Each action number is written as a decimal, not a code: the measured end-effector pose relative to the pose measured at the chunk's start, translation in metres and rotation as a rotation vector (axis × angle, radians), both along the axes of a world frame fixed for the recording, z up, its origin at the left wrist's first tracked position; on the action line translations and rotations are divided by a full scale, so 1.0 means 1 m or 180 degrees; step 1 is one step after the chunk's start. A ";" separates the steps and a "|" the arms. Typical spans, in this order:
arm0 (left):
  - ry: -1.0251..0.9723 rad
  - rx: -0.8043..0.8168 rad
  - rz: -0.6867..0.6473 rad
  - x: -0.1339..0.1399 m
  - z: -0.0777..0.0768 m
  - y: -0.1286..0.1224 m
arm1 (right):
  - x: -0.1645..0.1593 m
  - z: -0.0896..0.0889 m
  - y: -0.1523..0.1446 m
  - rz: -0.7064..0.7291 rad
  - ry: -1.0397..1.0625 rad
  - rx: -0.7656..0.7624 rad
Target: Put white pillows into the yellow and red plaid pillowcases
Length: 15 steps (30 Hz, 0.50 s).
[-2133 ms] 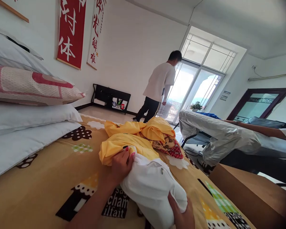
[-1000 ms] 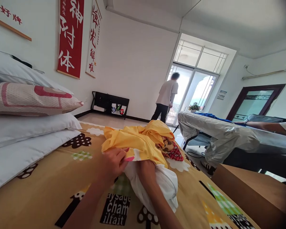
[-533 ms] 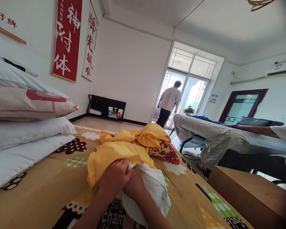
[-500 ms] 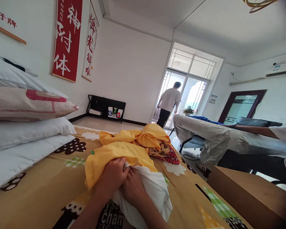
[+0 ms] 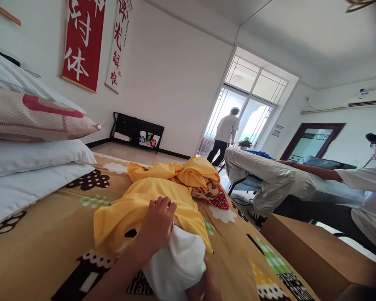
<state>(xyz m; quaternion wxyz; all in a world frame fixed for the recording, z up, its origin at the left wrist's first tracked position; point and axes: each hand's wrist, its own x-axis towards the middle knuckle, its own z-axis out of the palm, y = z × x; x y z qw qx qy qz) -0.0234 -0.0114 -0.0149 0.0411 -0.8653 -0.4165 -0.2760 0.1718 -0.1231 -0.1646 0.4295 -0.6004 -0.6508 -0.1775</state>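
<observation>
Yellow cover (image 5: 163,190): the far part of the white pillow (image 5: 183,255) is hidden beneath its edge; the near end is left exposed on the patterned sheet (image 5: 44,251).
Left hand (image 5: 158,217): its fingers are curled closed over the cover's edge.
Right hand (image 5: 205,282): blurred and half hidden at the pillow's near end; its grip cannot be told.
Black rack (image 5: 133,125): a printed bag (image 5: 148,139) is held in it.
Red scroll (image 5: 81,48): 体 can be read.
White scroll (image 5: 115,48): 光解难 can be read.
Sheet lettering (image 5: 140,286): "fait" can be read.
</observation>
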 end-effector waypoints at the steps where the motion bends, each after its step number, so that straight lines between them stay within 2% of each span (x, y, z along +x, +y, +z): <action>1: 0.0059 -0.0044 -0.0188 0.001 -0.004 0.001 | -0.015 0.001 0.010 0.0155 -0.0079 0.0063; 4: 0.0332 -0.0191 -0.0636 -0.005 -0.019 0.013 | -0.056 0.003 0.031 0.0618 -0.0422 0.0315; 6: 0.0407 -0.0211 -0.0802 -0.012 -0.028 0.023 | -0.079 0.002 0.036 0.0679 -0.0651 0.0440; 8: 0.0388 -0.0104 -0.0776 -0.013 -0.034 0.031 | -0.095 -0.004 0.036 0.0568 -0.0825 0.0551; 11: 0.0278 0.0142 -0.0695 -0.006 -0.033 0.036 | -0.107 -0.013 0.035 0.0473 -0.0895 0.0734; 15: -0.0096 0.0177 -0.0669 0.001 -0.025 0.035 | -0.096 -0.019 0.041 0.0815 -0.0532 0.0613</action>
